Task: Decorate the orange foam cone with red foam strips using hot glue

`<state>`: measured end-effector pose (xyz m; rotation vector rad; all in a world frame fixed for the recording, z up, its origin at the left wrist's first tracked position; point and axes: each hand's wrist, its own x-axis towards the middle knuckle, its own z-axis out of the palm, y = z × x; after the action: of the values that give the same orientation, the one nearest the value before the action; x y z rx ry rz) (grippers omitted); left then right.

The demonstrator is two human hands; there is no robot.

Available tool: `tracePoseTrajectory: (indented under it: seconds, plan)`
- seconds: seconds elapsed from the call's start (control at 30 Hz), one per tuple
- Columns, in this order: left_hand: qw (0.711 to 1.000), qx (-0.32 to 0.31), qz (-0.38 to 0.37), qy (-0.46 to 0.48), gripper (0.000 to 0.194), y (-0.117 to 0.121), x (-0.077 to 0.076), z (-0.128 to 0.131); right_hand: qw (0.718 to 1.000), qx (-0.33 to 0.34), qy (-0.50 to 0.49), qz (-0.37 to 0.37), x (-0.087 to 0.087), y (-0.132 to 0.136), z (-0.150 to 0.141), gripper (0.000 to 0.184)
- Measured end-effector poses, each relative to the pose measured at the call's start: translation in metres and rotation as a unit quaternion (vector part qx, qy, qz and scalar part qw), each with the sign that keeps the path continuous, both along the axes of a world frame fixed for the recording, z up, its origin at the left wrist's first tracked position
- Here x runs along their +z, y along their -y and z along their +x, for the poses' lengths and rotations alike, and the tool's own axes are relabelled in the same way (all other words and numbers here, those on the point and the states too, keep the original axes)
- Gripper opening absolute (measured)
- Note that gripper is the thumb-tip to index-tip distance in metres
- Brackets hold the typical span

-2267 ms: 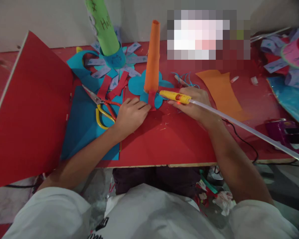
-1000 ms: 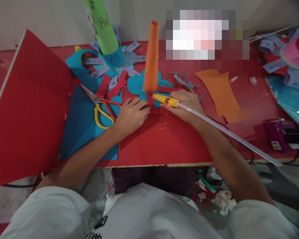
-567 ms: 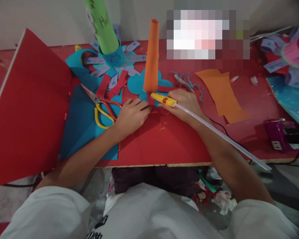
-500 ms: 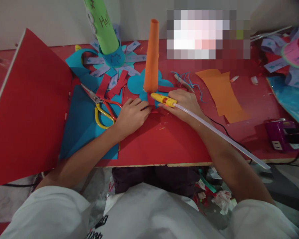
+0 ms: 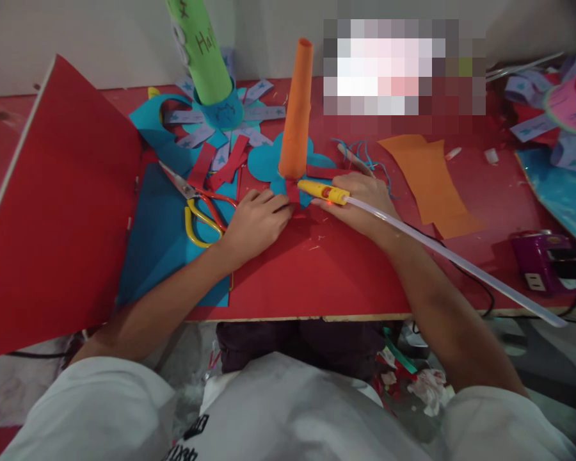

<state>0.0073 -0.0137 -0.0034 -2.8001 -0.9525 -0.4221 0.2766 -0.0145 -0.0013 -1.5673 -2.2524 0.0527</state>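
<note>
1. Scissors (image 5: 189,191) are laid partly over blue paper (image 5: 153,256), just beside the left hand (image 5: 256,221).
2. The near end of a red strip (image 5: 292,191) is touched by that hand's curled fingers; whether it is pinched or pressed cannot be told.
3. A yellow glue gun (image 5: 324,191) is gripped in the right hand (image 5: 362,200), its tip held close to the strip.
4. An orange tube (image 5: 296,115) is stood on a blue flower (image 5: 264,164), beyond the strip.
5. Farther back, a tilted green tube (image 5: 206,61) is seen.
</note>
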Motion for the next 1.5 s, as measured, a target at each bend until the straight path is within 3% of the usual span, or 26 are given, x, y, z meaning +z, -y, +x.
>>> tracePoseTrajectory:
  seconds: [0.1, 0.2, 0.27, 0.5, 0.6, 0.73, 1.33, 1.5]
  plan:
    - [1.000, -0.015, -0.012, 0.001, 0.026, -0.002, 0.001, -0.003, 1.000, 0.005, -0.006, -0.003, 0.000, -0.001, 0.000, 0.052]
    - [0.999, -0.036, -0.026, 0.014, 0.056, -0.004, 0.002, -0.006, 1.000, 0.008, -0.019, -0.007, -0.001, -0.001, 0.001, 0.051]
    - [0.998, -0.035, -0.045, 0.027, 0.063, -0.005, 0.003, -0.006, 0.999, 0.002, -0.031, -0.009, -0.001, -0.001, 0.002, 0.051]
    - [0.991, 0.092, -0.060, 0.079, 0.038, -0.008, 0.003, 0.002, 0.999, -0.044, -0.026, 0.000, 0.004, -0.001, 0.010, 0.053]
    - [0.988, 0.130, -0.053, 0.071, 0.041, -0.010, 0.001, 0.006, 0.998, -0.052, -0.029, -0.001, 0.004, -0.001, 0.013, 0.053]
    - [0.990, 0.127, -0.050, 0.026, 0.055, -0.009, -0.001, 0.009, 0.998, -0.047, -0.026, -0.012, 0.003, -0.002, 0.013, 0.047]
    - [0.995, 0.090, -0.032, 0.012, 0.026, -0.002, 0.003, 0.013, 0.998, -0.048, -0.046, 0.008, 0.000, -0.002, 0.014, 0.048]
    - [0.993, 0.116, -0.031, 0.018, 0.048, -0.001, 0.003, 0.013, 0.998, -0.051, -0.036, 0.011, 0.001, -0.001, 0.014, 0.049]
